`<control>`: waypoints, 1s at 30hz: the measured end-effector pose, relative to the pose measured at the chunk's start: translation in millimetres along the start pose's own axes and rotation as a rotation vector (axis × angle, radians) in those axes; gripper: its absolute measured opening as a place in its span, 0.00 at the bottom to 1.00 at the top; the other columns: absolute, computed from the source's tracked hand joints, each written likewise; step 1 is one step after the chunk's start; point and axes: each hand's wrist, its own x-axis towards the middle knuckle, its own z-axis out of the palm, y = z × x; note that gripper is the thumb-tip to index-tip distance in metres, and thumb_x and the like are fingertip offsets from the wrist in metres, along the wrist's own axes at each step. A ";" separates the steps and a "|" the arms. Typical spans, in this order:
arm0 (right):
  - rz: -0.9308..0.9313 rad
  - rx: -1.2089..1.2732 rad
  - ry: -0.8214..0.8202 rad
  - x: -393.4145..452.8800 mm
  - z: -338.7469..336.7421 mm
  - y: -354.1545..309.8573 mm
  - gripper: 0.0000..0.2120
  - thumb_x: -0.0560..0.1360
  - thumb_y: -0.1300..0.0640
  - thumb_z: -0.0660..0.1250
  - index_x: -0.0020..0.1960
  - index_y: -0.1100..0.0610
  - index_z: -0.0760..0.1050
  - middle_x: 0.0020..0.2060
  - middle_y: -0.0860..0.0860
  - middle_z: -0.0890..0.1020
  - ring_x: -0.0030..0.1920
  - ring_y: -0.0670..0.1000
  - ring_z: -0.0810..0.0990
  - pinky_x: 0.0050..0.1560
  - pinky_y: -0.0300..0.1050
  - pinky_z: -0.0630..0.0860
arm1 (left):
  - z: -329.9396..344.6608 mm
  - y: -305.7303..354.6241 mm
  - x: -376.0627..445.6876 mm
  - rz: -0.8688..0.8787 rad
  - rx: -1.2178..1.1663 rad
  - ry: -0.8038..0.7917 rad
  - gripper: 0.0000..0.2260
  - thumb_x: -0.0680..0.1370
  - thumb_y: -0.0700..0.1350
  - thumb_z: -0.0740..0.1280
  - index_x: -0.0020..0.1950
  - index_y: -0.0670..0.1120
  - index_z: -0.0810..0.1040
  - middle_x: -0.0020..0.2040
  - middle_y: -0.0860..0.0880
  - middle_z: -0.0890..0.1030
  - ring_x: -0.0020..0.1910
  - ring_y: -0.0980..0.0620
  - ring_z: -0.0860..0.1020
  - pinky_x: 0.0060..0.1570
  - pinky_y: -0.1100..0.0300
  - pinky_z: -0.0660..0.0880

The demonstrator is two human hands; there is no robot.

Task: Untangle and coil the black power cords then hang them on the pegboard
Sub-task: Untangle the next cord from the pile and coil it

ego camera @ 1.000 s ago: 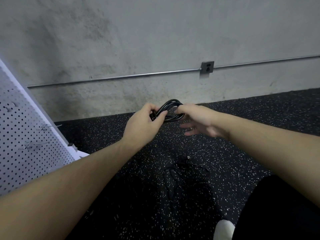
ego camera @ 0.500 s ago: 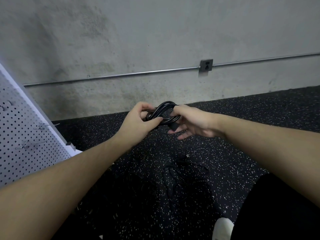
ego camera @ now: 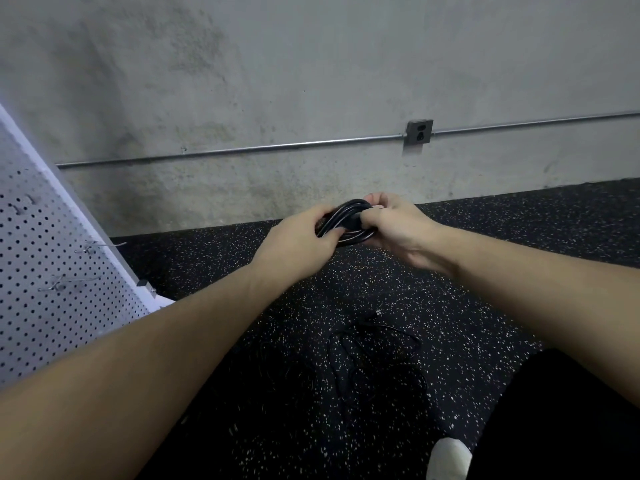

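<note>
A small coil of black power cord is held in the air between both hands, above the floor. My left hand grips the coil's left side, fingers curled round the loops. My right hand grips the right side, its fingers wrapped over the bundle. More loose black cord lies tangled on the dark floor below, hard to make out. The white pegboard leans at the left, with metal hooks sticking out of it.
A grey concrete wall runs behind, with a metal conduit and an outlet box. The floor is black speckled rubber. A white shoe toe and dark trouser leg sit at the bottom right.
My right hand's fingers, spread loosely under the coil before, have closed round its right side. Both hands stay close together on the bundle.
</note>
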 end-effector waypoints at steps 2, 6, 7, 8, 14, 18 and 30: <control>0.003 0.046 0.021 1.0 1.4 -1.8 0.11 0.78 0.73 0.59 0.52 0.58 0.71 0.42 0.53 0.81 0.42 0.49 0.81 0.40 0.43 0.82 | -1.5 -4.1 4.0 -0.012 -0.051 0.026 0.12 0.83 0.55 0.64 0.66 0.59 0.76 0.48 0.56 0.84 0.44 0.53 0.82 0.44 0.55 0.77; -0.025 0.106 0.053 6.6 0.8 -4.2 0.13 0.77 0.68 0.67 0.58 0.56 0.71 0.50 0.52 0.84 0.43 0.48 0.84 0.36 0.38 0.80 | -1.3 -6.0 6.7 -0.023 -0.262 0.102 0.05 0.83 0.52 0.64 0.57 0.57 0.79 0.42 0.55 0.84 0.41 0.53 0.83 0.43 0.54 0.78; -0.025 0.087 0.060 8.1 -0.8 -4.6 0.13 0.77 0.66 0.69 0.58 0.55 0.72 0.51 0.53 0.84 0.43 0.48 0.85 0.37 0.39 0.80 | -0.7 -5.8 6.6 -0.034 -0.299 0.112 0.04 0.83 0.51 0.64 0.56 0.57 0.79 0.40 0.55 0.84 0.39 0.54 0.83 0.40 0.56 0.76; -0.019 0.051 0.067 9.3 -2.1 -4.6 0.13 0.76 0.65 0.70 0.58 0.56 0.73 0.51 0.54 0.85 0.43 0.48 0.85 0.38 0.39 0.81 | 0.0 -6.1 6.1 -0.046 -0.328 0.114 0.04 0.83 0.51 0.65 0.55 0.57 0.79 0.39 0.54 0.83 0.39 0.53 0.83 0.39 0.56 0.75; 0.032 -0.003 0.064 13.0 -2.2 -5.5 0.18 0.76 0.65 0.73 0.64 0.61 0.75 0.53 0.58 0.86 0.36 0.49 0.85 0.34 0.39 0.81 | 6.1 -10.4 4.8 -0.120 -0.447 0.111 0.05 0.83 0.49 0.65 0.55 0.53 0.81 0.40 0.54 0.83 0.36 0.56 0.82 0.37 0.59 0.75; -0.065 -0.020 0.045 11.9 -5.5 -7.9 0.15 0.76 0.65 0.73 0.61 0.56 0.77 0.52 0.54 0.86 0.39 0.50 0.86 0.37 0.40 0.83 | 0.5 -13.3 6.9 -0.243 -0.688 0.019 0.06 0.82 0.49 0.68 0.55 0.50 0.83 0.40 0.51 0.84 0.37 0.51 0.81 0.34 0.57 0.73; 0.011 -0.129 0.066 15.5 -2.1 0.6 0.10 0.82 0.52 0.67 0.57 0.57 0.80 0.51 0.53 0.87 0.55 0.51 0.85 0.57 0.56 0.82 | 3.1 -7.7 5.8 -0.246 -0.774 0.098 0.04 0.81 0.48 0.71 0.52 0.50 0.84 0.40 0.50 0.85 0.38 0.49 0.82 0.28 0.59 0.70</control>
